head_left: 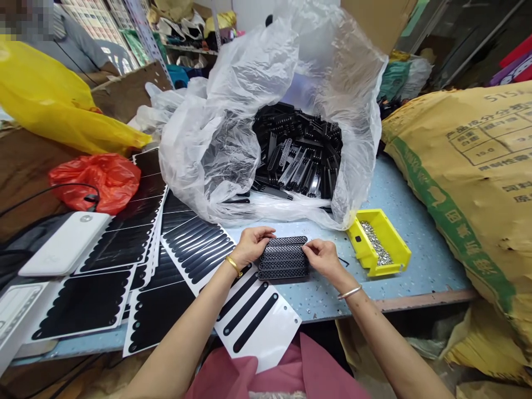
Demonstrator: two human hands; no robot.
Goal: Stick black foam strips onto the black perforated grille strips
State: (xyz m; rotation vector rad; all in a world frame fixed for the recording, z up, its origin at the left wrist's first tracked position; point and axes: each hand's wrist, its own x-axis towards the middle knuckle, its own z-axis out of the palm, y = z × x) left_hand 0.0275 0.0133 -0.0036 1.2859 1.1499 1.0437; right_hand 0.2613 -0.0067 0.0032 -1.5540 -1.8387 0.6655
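Watching remotely through the head camera, I've got both hands pinching at opposite ends of a row of perforated black strips (285,260). The row lies side by side on the blue table (432,271), near its front edge, straight ahead of the wearer. Left hand (250,245): thumb and fingertip closed on the far left end. Right hand (324,259): same pinch on the right end. My read: two-ended hold keeps the row square and stops it fanning out. Plastic bag (245,61) sits just behind, mouth facing the wearer, so its black parts (299,160) are in easy reach. Yellow bin (384,270) with small metal bits (375,242) stands right of the right hand, probably for short reach. White sheet (286,327) of black stickers (255,323) runs under the left forearm and overhangs the edge; likely parked there for access.
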